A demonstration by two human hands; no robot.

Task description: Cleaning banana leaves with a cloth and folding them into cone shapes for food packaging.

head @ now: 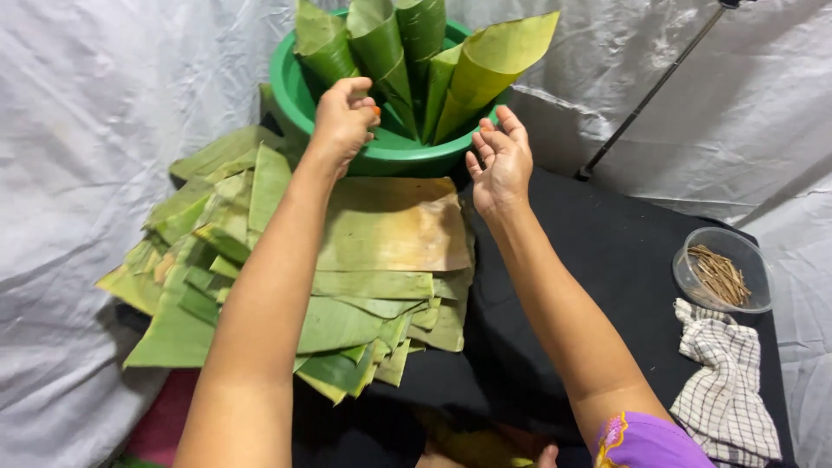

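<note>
Bright even light, soft shadows, sharp pic, slight wide-angle edge distortion.

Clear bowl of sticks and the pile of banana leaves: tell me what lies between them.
Head view: only bare black cloth and the right forearm lie between the clear bowl of sticks and the pile of banana leaves.

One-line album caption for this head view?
Both hands reach toward leaf cones in a green basin.

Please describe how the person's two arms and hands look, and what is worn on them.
Both forearms are bare, with no watch or bracelet. The left hand shows an orange-painted nail. The right hand shows no ring. A purple sleeve with yellow scalloped trim covers the right upper arm.
</note>
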